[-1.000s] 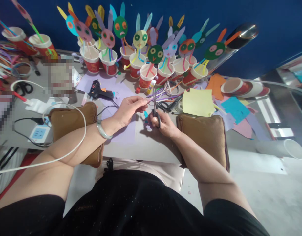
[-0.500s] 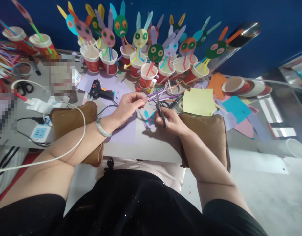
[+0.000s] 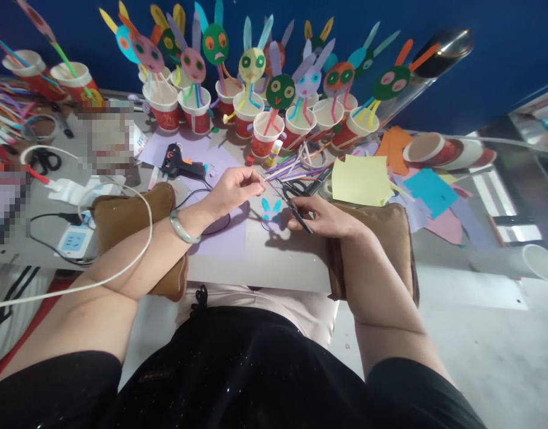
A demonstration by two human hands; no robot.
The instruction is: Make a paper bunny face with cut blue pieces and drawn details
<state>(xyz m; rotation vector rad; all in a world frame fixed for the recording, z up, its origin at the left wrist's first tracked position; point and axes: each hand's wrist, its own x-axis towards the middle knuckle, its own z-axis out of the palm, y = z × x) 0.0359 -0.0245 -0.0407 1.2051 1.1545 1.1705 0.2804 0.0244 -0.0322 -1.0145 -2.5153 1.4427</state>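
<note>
My left hand (image 3: 239, 189) is raised over the table, thumb and fingertips pinched on something too small to make out. My right hand (image 3: 321, 217) grips scissors (image 3: 299, 215) by their dark handle, with the thin blades slanting up-left toward the left fingertips. Below and between the hands lies a small paper rabbit head (image 3: 271, 218), purple with blue ears. Just beyond the right hand are the black handle loops of what looks like another pair of scissors (image 3: 295, 189). A glue stick (image 3: 274, 153) and several drinking straws (image 3: 296, 171) lie behind the hands.
Paper cups (image 3: 267, 134) holding straw-legged paper rabbits line the back. A black glue gun (image 3: 182, 163) rests on purple paper (image 3: 229, 235). Brown cushions (image 3: 131, 217) flank the work area. Yellow paper (image 3: 361, 180) lies right; a white cable (image 3: 151, 223) crosses over my left arm.
The scissors in my right hand have tipped from nearly upright to slanting left, blades nearer the left fingertips. My right hand has shifted slightly right; the left pinch stays almost in place.
</note>
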